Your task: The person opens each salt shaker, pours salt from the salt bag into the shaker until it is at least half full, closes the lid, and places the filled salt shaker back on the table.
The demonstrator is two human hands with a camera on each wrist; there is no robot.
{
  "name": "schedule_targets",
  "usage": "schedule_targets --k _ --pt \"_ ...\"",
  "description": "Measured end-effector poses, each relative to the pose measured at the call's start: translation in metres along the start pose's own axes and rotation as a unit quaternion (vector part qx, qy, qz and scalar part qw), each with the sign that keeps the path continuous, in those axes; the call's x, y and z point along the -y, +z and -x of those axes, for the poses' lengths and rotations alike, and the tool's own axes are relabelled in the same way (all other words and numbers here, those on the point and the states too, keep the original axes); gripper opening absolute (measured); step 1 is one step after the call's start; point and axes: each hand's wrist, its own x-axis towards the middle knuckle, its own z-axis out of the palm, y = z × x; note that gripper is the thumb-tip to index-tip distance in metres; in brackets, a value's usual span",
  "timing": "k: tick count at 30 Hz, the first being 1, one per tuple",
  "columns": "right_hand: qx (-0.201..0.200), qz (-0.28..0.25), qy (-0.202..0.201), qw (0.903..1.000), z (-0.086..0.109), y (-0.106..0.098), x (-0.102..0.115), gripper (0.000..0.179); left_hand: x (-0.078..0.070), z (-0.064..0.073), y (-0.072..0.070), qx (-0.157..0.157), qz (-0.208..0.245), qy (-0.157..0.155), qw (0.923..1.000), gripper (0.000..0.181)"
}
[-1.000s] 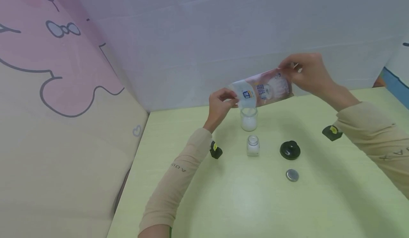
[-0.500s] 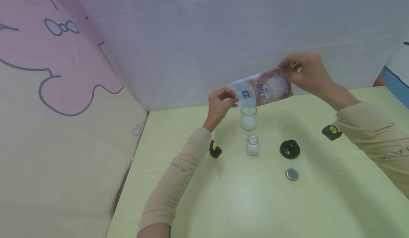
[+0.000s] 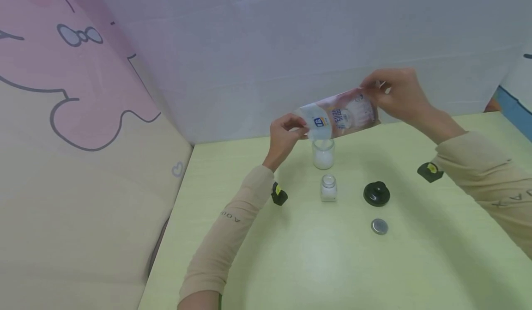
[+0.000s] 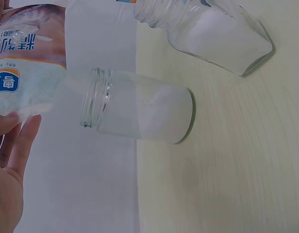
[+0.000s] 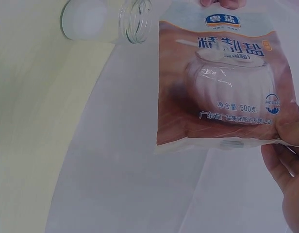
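Observation:
A bag of salt (image 3: pixel 353 113), pink-brown with a pale blue end, is held tilted in the air between both hands. My left hand (image 3: pixel 284 136) pinches the pale, lower end. The upper far corner is gripped between thumb and fingers of my right hand (image 3: pixel 396 93). That pale end lies right over the mouth of a round glass jar (image 3: pixel 323 158), partly filled with white salt. Closer to me stands a smaller square glass jar (image 3: pixel 328 191), uncapped, with white contents. The left wrist view shows the round jar (image 4: pixel 144 109) beside the bag's pale end (image 4: pixel 28 87).
A black knobbed lid (image 3: pixel 377 194) and a small silver lid (image 3: pixel 379 227) lie on the pale green table (image 3: pixel 316 264), right of the jars. Behind the table rises a white cloth wall (image 3: pixel 249 60). A cartoon-printed panel (image 3: pixel 91 116) borders the left side.
Both hands keep their hold on the salt bag, which stays tilted over the round jar. The whole view has shifted only very slightly.

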Motion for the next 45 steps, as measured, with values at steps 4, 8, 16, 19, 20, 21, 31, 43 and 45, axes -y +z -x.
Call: schedule_targets --k 4,8,16,19,20,21,31,43,45 --pt "0.000 0.002 -0.001 1.0000 -0.0001 0.0002 -0.0004 0.015 0.0009 0.0001 0.0012 0.000 0.005 0.000 1.0000 0.012" --pt "0.001 0.001 -0.002 1.0000 0.0010 0.0010 -0.0029 0.015 0.0019 0.0002 0.0029 -0.001 0.011 -0.002 0.9999 0.013" --pt "-0.001 0.005 -0.001 1.0000 0.0016 0.0025 -0.0048 0.015 0.0037 0.0001 0.0021 -0.001 0.005 -0.003 1.0000 0.012" --pt "-0.001 0.006 -0.001 1.0000 0.0017 0.0031 -0.0051 0.015 0.0036 -0.0001 0.0013 0.000 0.007 -0.005 1.0000 0.013" --pt "0.000 0.006 -0.001 1.0000 0.0017 0.0033 -0.0051 0.015 0.0034 0.0000 0.0012 0.001 0.008 -0.006 1.0000 0.013" --pt "0.000 0.007 -0.001 1.0000 0.0017 0.0035 -0.0053 0.015 0.0032 -0.0001 0.0010 0.001 0.009 -0.006 0.9999 0.013" --pt "-0.007 0.002 -0.012 0.9999 0.0000 0.0047 -0.0034 0.015 0.0018 0.0007 -0.0004 0.001 0.019 -0.007 0.9998 0.013" --pt "-0.006 0.000 -0.004 1.0000 -0.0006 0.0044 0.0016 0.017 0.0032 0.0007 -0.0015 -0.001 0.014 -0.007 0.9999 0.012" --pt "-0.006 0.000 -0.002 1.0000 -0.0006 0.0046 0.0016 0.017 0.0033 0.0008 -0.0016 -0.001 0.012 -0.007 0.9999 0.012"
